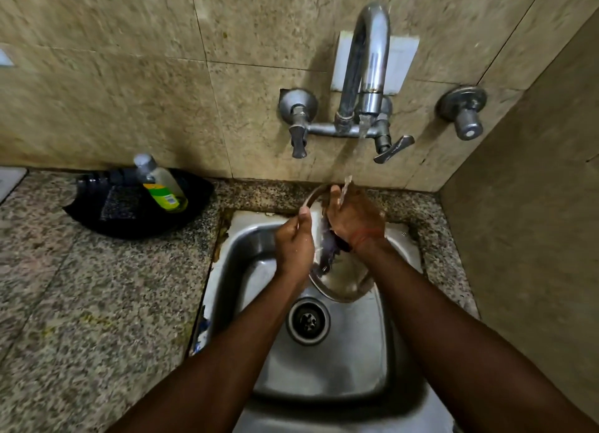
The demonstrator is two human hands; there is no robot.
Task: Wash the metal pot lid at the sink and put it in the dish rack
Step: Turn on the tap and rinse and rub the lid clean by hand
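Observation:
The round metal pot lid stands tilted on edge over the steel sink, under water running from the tap. My left hand grips the lid's left rim, thumb along the edge. My right hand lies on the lid's upper face with its fingers spread against the metal, water striking near the fingertips. A dark patch shows on the lid between my hands; what it is I cannot make out.
A black tray on the granite counter at the left holds a dish soap bottle. Two tap handles and a separate wall valve stick out above the sink. A tiled wall closes the right side.

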